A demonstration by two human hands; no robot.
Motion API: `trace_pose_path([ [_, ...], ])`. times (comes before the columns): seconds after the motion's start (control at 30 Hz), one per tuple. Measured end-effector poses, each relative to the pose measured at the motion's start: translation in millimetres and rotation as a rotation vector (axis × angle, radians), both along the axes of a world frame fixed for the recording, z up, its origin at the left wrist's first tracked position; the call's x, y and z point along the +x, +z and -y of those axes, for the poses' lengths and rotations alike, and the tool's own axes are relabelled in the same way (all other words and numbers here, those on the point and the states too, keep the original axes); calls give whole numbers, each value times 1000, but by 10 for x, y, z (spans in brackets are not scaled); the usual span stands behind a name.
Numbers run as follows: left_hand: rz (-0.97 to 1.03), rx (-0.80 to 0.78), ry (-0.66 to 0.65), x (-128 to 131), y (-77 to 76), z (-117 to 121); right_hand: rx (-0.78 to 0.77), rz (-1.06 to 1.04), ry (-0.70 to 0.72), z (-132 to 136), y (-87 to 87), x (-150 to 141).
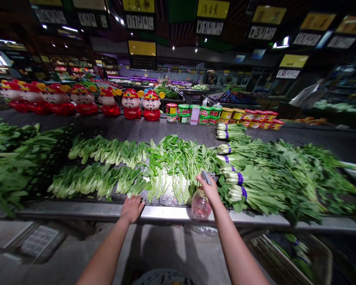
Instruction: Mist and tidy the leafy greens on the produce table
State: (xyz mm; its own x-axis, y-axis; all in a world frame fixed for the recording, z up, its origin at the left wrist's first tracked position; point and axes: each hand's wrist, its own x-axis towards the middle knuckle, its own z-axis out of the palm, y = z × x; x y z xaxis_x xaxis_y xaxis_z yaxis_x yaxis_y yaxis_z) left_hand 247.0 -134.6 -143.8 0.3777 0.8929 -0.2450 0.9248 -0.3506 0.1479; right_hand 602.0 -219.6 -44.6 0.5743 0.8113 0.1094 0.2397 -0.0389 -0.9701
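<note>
My right hand (209,187) is wrapped round the top of a clear spray bottle (201,205) with a grey trigger, held over the metal front edge of the vegetable counter. My left hand (132,207) lies flat with its fingers stretched out on that edge (169,212), its fingertips at the base of the bok choy (106,180). Between my hands and just beyond them are loose leafy greens (178,166) on a perforated metal surface. Right of the bottle lie bunches of greens (255,186) with white stems tied in purple tape.
Red figure-shaped containers (151,106) and stacked small tubs (207,114) line the back of the counter. Price signs (212,18) hang overhead. A crate (290,257) with vegetables stands below at the right, and a grey crate-like object (35,242) is on the floor at left.
</note>
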Motion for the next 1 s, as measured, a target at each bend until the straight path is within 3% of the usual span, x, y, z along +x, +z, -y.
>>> trace_pose_path([
  [0.27,35,-71,-56,-53,113,-41,38,94,125,-341,230,-235],
  [0.43,68,17,-80,-183,114,-56,11,135,140,-455,368,-440],
  [0.77,19,77,87,-642,143,-154,-49,97,198,-479,448,-671],
  [1.0,1,88,141,-830,164,-244,-50,105,242,-535,636,-811],
])
